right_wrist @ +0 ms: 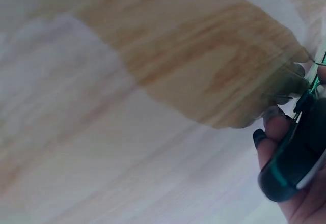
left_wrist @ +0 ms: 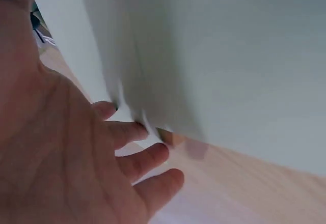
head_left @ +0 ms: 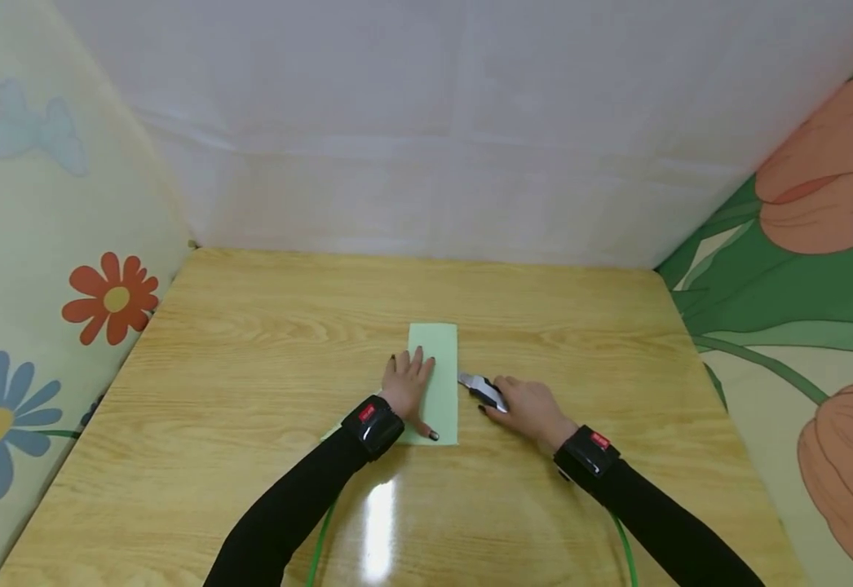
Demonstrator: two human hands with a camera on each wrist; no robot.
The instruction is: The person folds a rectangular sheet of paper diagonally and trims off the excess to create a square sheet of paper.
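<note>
A pale green sheet of paper (head_left: pixel 441 383) lies upright on the table before me. My left hand (head_left: pixel 406 390) rests on its left part with fingers spread and thumb toward the near edge. In the left wrist view the palm and fingertips show beside the broad pale paper (left_wrist: pixel 239 71). My right hand (head_left: pixel 532 412) grips a grey-and-black utility knife (head_left: pixel 487 393), its tip right at the paper's right edge. In the right wrist view the dark end of the knife (right_wrist: pixel 285 175) shows in the curled fingers.
The wood-grain table (head_left: pixel 250 342) runs back to a white cloth (head_left: pixel 426 179). Flowered panels stand at the left (head_left: pixel 23 269) and right (head_left: pixel 801 310). A green cable (head_left: pixel 321 542) trails from each wrist band. A small paper corner (head_left: pixel 331 432) shows beside the left wrist.
</note>
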